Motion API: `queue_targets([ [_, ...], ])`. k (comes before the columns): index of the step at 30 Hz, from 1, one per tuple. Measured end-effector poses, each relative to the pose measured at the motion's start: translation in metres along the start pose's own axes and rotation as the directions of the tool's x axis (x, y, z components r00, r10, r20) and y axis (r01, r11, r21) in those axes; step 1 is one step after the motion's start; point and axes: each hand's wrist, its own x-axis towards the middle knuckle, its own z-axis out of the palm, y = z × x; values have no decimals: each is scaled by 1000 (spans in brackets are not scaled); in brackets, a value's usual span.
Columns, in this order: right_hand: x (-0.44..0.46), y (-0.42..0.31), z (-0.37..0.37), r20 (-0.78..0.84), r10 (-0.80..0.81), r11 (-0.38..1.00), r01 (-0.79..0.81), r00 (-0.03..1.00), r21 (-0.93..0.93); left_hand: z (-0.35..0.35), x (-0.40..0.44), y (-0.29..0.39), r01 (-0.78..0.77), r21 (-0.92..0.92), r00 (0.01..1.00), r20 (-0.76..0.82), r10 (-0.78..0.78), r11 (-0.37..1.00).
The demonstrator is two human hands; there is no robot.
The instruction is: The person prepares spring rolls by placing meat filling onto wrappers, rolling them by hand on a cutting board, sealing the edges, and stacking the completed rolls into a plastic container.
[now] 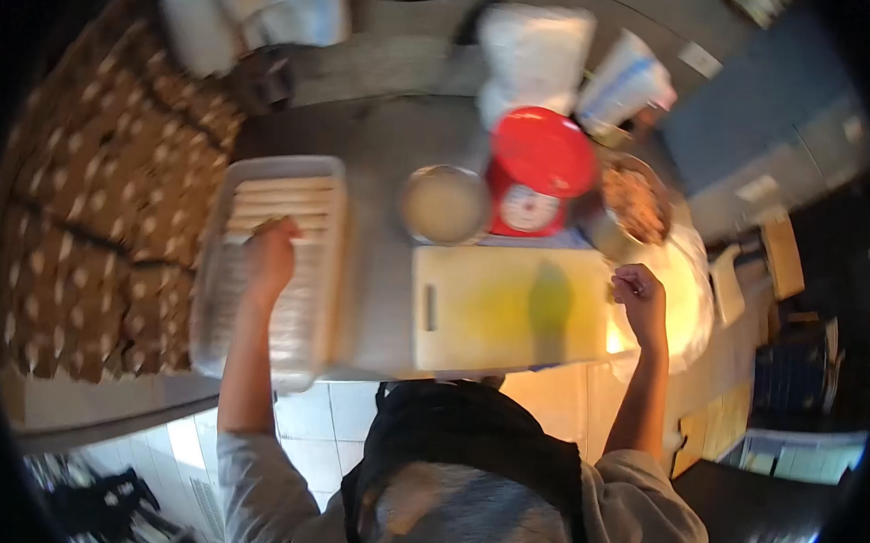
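My left hand (273,252) is over a clear plastic tub (334,267), its fingers at the last of several pale rolls (283,189) lying side by side at the far end. Motion blur hides whether a roll is in its grasp. My right hand (642,298) is closed, fingers curled together, by the right edge of a cream cutting board (492,308). Anything inside that hand is too small to make out. Beyond it stands a metal bowl of brownish-orange filling (634,204). Beside the hand lies a brightly lit white plastic-wrapped thing (681,302).
Behind the board stand a red dial scale (537,169) and a round bowl of pale contents (446,205). White bags (537,58) are at the back. Stacked egg trays (98,218) fill the left side. Grey cabinets (772,121) stand at the right.
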Motion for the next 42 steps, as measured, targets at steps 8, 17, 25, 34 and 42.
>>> queue_targets([
  [8,7,192,-104,-267,-286,846,112,920,-521,38,-32,268,-307,-510,949,-228,218,803],
  [17,28,226,-124,-217,-167,963,113,962,-244,112,-62,409,-173,-723,915,133,381,669],
  [25,31,133,-216,-131,-12,745,96,991,660,151,-97,394,124,-814,861,373,347,568],
  [34,15,10,-99,549,-316,445,-390,774,806,123,-109,330,538,-839,824,505,256,-80],
  [42,26,79,15,574,205,752,-503,792,425,132,-125,239,592,-780,801,598,40,-201],
])
